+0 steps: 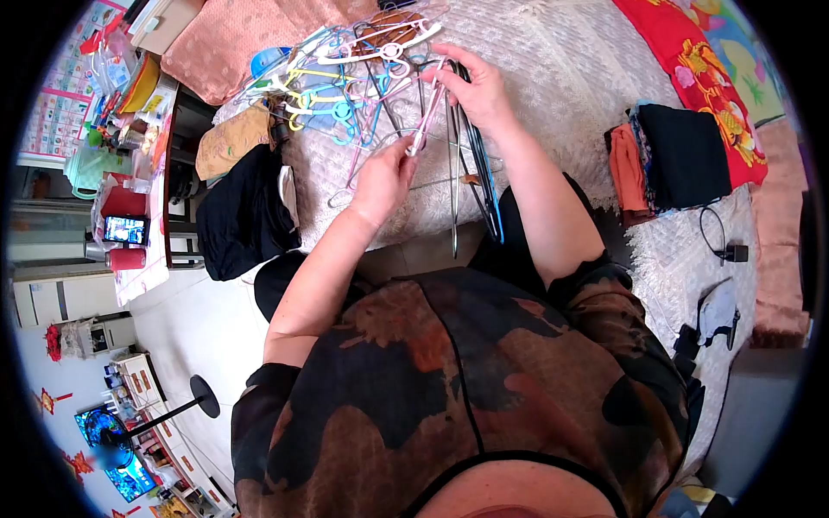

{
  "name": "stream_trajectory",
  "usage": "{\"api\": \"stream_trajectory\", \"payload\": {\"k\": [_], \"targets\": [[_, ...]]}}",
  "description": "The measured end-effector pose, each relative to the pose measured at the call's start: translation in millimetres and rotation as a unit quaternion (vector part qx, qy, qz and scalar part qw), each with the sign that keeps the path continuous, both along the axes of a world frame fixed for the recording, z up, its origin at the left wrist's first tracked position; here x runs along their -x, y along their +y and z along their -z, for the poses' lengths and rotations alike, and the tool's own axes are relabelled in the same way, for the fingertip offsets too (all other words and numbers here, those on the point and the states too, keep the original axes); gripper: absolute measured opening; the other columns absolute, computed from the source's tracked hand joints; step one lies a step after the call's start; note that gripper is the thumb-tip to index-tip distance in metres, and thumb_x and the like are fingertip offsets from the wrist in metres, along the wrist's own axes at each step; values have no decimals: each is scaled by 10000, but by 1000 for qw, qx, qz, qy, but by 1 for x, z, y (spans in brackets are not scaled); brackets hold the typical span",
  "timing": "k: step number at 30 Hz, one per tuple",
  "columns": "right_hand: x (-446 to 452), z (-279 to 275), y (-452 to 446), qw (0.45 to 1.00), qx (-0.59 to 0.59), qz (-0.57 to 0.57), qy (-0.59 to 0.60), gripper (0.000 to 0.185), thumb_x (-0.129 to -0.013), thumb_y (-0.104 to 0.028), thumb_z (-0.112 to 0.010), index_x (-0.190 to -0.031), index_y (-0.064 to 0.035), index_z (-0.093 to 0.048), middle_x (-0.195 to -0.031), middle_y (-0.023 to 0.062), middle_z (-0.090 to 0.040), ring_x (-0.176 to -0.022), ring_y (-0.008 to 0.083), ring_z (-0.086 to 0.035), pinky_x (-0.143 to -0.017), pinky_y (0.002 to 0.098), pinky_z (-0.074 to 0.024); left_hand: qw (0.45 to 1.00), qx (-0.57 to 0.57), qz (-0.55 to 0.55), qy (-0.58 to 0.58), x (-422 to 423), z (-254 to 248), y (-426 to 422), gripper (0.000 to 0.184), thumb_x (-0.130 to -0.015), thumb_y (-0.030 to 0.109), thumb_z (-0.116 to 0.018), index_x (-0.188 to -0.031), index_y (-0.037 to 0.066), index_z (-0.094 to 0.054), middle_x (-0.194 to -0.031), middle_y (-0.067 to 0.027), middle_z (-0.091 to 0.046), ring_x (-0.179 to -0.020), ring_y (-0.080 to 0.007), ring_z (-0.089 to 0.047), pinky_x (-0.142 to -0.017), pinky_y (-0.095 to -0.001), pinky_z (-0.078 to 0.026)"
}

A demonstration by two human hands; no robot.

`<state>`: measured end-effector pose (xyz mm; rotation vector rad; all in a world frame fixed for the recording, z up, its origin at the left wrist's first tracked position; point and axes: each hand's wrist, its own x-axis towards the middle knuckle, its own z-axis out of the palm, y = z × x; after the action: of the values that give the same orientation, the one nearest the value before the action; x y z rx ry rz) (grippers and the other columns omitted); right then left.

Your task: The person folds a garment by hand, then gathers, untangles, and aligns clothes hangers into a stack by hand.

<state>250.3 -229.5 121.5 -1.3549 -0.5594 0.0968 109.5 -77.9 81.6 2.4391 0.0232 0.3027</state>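
Observation:
My left hand (384, 180) is closed on the lower end of a pink-and-white clothes hanger (429, 110). At its upper end, my right hand (480, 91) pinches the same hanger between thumb and fingers. Several dark and metal hangers (477, 173) hang down below my right hand, over the bed's edge; how they are held is partly hidden. Just beyond my hands lies a tangled pile of plastic and wire hangers (332, 99) in white, yellow, blue and pink. A white hanger (380, 49) rests on top of it.
A quilted bedspread (553, 52) lies under the hangers. Dark folded clothes (246, 216) sit to the left, and a folded clothes stack (682, 155) to the right. A cluttered table (155, 233) stands at far left, with a standing fan (205, 396) on the floor.

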Motion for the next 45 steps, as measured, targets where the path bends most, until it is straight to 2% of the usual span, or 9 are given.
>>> {"api": "stream_trajectory", "payload": {"k": [7,10,17,19,20,23,30,38,45], "targets": [[9,11,12,994,52,24,-96,284,-866,-93,-632,-1149,-94,-639,-867,63,-701,-761,89,-644,-677,222,-493,980,153,43,118,7,12,-31,326,-907,71,-592,-1207,11,-481,-774,-56,-618,-663,-105,-561,-569,-272,-466],[14,13,10,999,39,-6,-33,277,-875,-93,-606,-1149,-104,-641,-821,64,-684,-761,113,-671,-657,241,-504,892,390,90,210,5,15,-27,309,-909,122,-616,-1179,10,-515,-786,-27,-597,-656,-79,-550,-576,-230,-469],[9,9,-3,990,121,-55,-43,281,-946,-68,-463,-1170,-105,-630,-791,0,-580,-668,67,-543,-628,212,-470,890,399,12,222,-21,27,27,233,-909,202,-627,-1058,24,-609,-808,-19,-605,-652,-96,-570,-603,-230,-485],[8,9,-5,989,121,-62,-53,288,-950,-61,-453,-1170,-109,-632,-782,0,-572,-669,65,-537,-629,216,-466,936,286,-95,183,-34,33,44,277,-886,208,-637,-1082,14,-611,-855,-47,-630,-698,-130,-595,-638,-260,-505],[9,6,-6,987,137,-62,-53,292,-942,-51,-469,-1188,-93,-619,-838,17,-613,-688,70,-552,-655,215,-475,987,67,-118,88,-46,70,73,373,-845,240,-649,-1125,-2,-599,-927,-115,-662,-791,-219,-641,-707,-333,-522],[18,-9,-11,983,111,-149,6,310,-921,-30,-499,-1211,-72,-601,-924,44,-650,-711,73,-567,-696,217,-484,975,-126,-175,59,-57,88,97,472,-816,298,-653,-1163,-13,-581,-1025,-180,-658,-921,-314,-642,-818,-387,-500],[5,0,-7,983,110,-147,32,329,-897,-67,-568,-1225,-69,-594,-1012,61,-656,-761,84,-591,-741,235,-493,920,-138,-247,272,-68,66,75,570,-808,382,-633,-1213,4,-501,-1093,-225,-634,-1010,-376,-614,-887,-421,-477],[-5,6,-9,985,45,-158,53,300,-905,-79,-561,-1200,-81,-616,-1160,75,-598,-797,99,-618,-721,244,-504,913,-226,-282,189,-44,16,117,362,-882,270,-438,-951,-14,-652,-974,-251,-653,-934,-405,-632,-819,-465,-501],[-9,3,-15,995,32,-71,56,255,-911,-62,-538,-1147,-60,-632,-864,77,-679,-666,94,-601,-642,225,-495,946,-191,-252,74,9,-27,143,325,-888,297,-465,-956,41,-654,-881,-249,-644,-855,-415,-622,-771,-488,-486]]}}
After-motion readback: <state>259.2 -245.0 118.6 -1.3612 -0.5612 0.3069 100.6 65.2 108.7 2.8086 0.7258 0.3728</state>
